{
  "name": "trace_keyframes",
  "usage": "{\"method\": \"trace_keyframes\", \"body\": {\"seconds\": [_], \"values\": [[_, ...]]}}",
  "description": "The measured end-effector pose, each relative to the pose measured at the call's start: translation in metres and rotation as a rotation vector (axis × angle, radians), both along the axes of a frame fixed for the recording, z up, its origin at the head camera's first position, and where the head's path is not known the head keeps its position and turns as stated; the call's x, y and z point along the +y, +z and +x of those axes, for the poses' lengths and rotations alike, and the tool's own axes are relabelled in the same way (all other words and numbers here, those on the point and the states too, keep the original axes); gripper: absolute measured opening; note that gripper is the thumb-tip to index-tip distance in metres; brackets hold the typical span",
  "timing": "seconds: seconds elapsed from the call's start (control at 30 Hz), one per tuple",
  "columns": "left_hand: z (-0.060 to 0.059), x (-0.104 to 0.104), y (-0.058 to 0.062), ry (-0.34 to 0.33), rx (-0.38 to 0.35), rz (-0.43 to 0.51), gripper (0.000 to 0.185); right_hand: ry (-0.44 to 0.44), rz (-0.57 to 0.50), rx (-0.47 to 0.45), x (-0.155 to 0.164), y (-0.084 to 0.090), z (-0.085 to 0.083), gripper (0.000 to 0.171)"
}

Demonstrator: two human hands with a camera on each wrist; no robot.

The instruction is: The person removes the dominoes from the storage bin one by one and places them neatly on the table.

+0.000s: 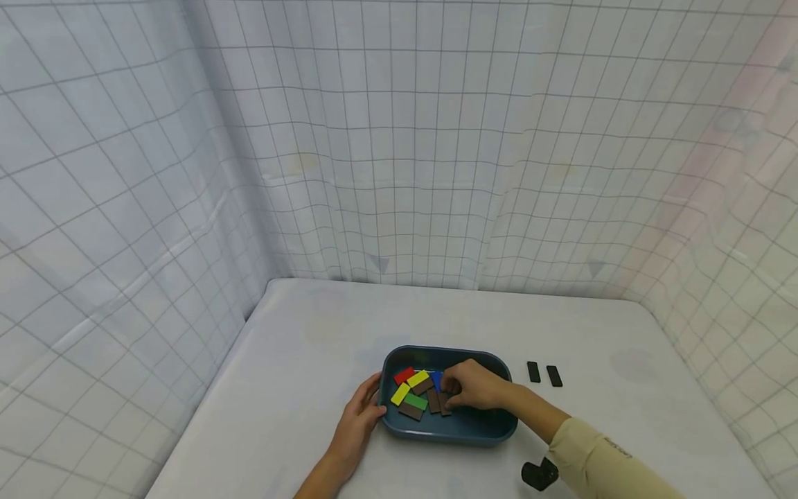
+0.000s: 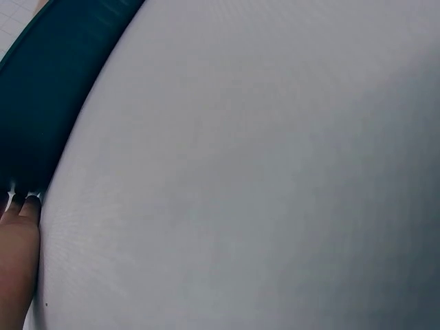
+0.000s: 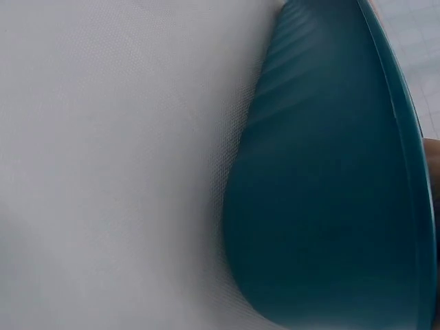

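Observation:
A dark teal tray (image 1: 449, 436) sits on the white table and holds several flat blocks: red (image 1: 404, 375), yellow (image 1: 400, 394), green (image 1: 415, 400), blue (image 1: 437, 379) and brown (image 1: 410, 412). My right hand (image 1: 472, 386) reaches down into the tray, its curled fingers pinching a brown block (image 1: 444, 402) in the pile. My left hand (image 1: 361, 410) rests against the tray's left outer wall (image 2: 41, 103), fingertips (image 2: 20, 203) touching it. The right wrist view shows only the tray's outer wall (image 3: 330, 206) and the table.
Two black blocks (image 1: 533, 372) (image 1: 553, 375) lie side by side on the table just right of the tray. A small black device (image 1: 539, 475) sits under my right forearm. White gridded cloth walls close in the table at the left, back and right.

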State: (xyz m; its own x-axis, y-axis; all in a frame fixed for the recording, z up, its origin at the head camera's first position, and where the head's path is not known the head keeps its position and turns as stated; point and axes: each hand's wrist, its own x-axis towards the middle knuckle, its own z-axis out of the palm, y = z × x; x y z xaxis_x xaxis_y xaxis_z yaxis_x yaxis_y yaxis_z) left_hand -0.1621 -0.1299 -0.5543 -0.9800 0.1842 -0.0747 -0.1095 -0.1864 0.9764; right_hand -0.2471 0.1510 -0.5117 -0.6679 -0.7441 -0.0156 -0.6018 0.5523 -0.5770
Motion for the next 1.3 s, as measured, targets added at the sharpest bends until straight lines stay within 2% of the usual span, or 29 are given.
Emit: {"method": "trace_keyframes", "body": {"seconds": [0.33, 0.63, 0.77, 1.03, 1.3], "values": [[0.000, 0.000, -0.001, -0.009, 0.023, -0.029, 0.064, 0.006, 0.092, 0.036, -0.009, 0.008, 0.002, 0.017], [-0.001, -0.001, -0.002, -0.016, 0.019, -0.009, 0.064, 0.045, 0.064, -0.040, -0.006, 0.012, -0.002, 0.018], [0.000, -0.001, -0.002, -0.020, 0.017, 0.027, 0.064, 0.081, 0.041, -0.073, -0.003, 0.017, -0.007, 0.012], [0.000, -0.002, -0.002, -0.015, 0.012, 0.043, 0.065, 0.082, 0.050, -0.195, 0.007, 0.042, -0.014, 0.007], [0.001, 0.000, -0.001, -0.014, 0.011, 0.028, 0.065, 0.072, 0.064, -0.235, 0.029, 0.064, -0.013, 0.007]]}}
